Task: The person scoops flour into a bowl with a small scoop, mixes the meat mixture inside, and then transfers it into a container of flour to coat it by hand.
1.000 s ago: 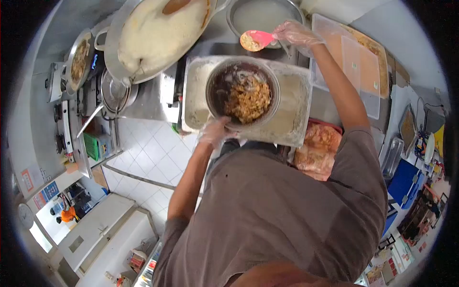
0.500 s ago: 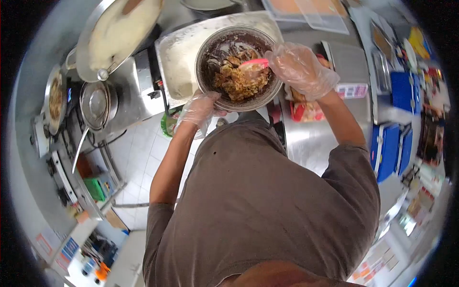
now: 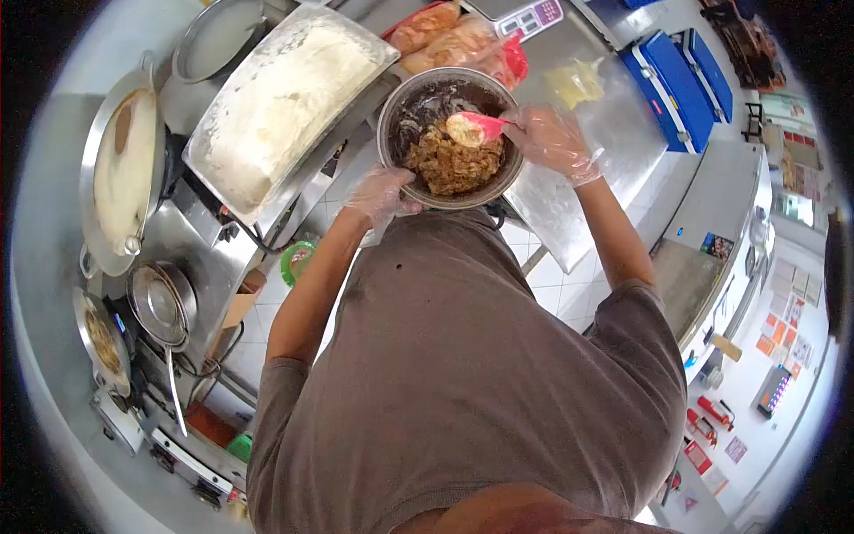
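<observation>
A metal bowl [image 3: 388,142] with a dark, smeared inside is in front of my body. In it lies a lumpy brown, wet mixture [image 3: 454,162]. My left hand [image 3: 381,194], in a clear plastic glove, grips the bowl's left rim. My right hand [image 3: 550,141], also gloved, is closed round the handle of a pink spoon [image 3: 487,127] at the bowl's right side. The spoon's head, coated with pale batter, is above the mixture. The glove and fingers hide most of the handle.
A steel tray of white flour [image 3: 294,102] stands left of the bowl. Plastic bags of raw meat [image 3: 449,44] lie beyond it on a steel table [image 3: 569,200]. Further left are a wide pan of pale liquid [image 3: 120,182] and a strainer [image 3: 158,303]. Blue boxes [image 3: 663,89] stand right.
My body and view have turned to the right, bringing the meat bags beyond the bowl. The bowl stays in my left hand, and the spoon's coated head now shows more clearly.
</observation>
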`<move>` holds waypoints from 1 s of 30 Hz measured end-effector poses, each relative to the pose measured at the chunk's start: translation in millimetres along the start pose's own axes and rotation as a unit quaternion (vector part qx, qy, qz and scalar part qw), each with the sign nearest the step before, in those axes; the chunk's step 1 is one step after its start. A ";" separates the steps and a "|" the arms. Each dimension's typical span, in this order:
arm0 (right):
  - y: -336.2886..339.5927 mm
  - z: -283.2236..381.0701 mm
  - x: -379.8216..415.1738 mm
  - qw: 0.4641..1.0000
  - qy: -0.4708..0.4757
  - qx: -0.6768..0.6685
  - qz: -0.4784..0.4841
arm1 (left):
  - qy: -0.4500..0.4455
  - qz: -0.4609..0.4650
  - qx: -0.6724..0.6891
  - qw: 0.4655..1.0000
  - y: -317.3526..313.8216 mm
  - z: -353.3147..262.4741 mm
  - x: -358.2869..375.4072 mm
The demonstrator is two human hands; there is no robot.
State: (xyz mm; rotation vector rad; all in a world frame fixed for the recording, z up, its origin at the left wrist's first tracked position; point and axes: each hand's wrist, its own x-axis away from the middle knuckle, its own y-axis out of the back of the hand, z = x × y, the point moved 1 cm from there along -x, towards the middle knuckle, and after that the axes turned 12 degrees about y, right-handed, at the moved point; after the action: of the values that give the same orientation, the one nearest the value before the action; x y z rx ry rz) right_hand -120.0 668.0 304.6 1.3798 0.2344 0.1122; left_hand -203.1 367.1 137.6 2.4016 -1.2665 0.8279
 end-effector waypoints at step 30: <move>-261.4 191.8 -349.2 0.942 0.298 -0.118 0.102 | 0.082 -0.233 -0.238 0.939 12.4 129.3 91.5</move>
State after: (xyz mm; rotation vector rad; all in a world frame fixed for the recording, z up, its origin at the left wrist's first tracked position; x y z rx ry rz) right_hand -430.3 359.5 115.7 1.0963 0.5623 0.7148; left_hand -127.5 235.1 92.0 2.0541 -0.6826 0.4945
